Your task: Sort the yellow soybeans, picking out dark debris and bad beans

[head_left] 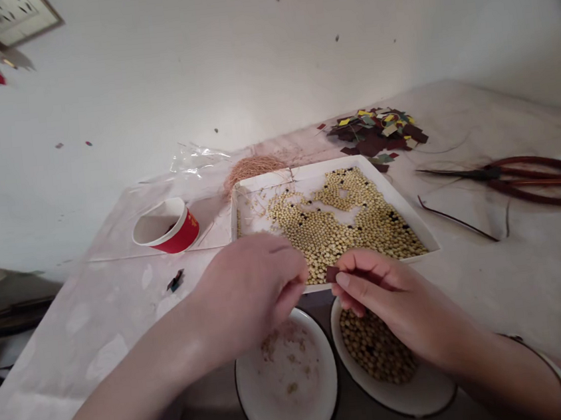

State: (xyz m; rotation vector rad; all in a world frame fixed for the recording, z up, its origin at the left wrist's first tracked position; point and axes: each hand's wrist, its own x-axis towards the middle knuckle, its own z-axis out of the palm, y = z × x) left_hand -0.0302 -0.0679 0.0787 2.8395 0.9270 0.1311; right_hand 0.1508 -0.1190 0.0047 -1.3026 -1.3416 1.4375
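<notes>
My right hand [376, 287] pinches a small dark brown scrap [332, 274] between thumb and forefinger, at the near edge of a white tray [261, 184]. Pale yellow beads or seeds [320, 232], with some black ones among them, spread over the tray. My left hand [258, 282] is closed, fingers curled down by the tray's near left corner; what it holds, if anything, is hidden. Below it stands a white dish [291, 403] with a few brownish crumbs. Under my right hand a second white dish [421, 399] holds darker brownish round beads or seeds [375, 347].
A red and white paper cup [180, 234] stands at the left, near a few dark scraps [175, 281]. Behind the tray lie a coil of coppery wire or fibre [256, 167], clear plastic [197, 157] and a pile of coloured scraps [377, 129]. Red-handled scissors [532, 177] lie right.
</notes>
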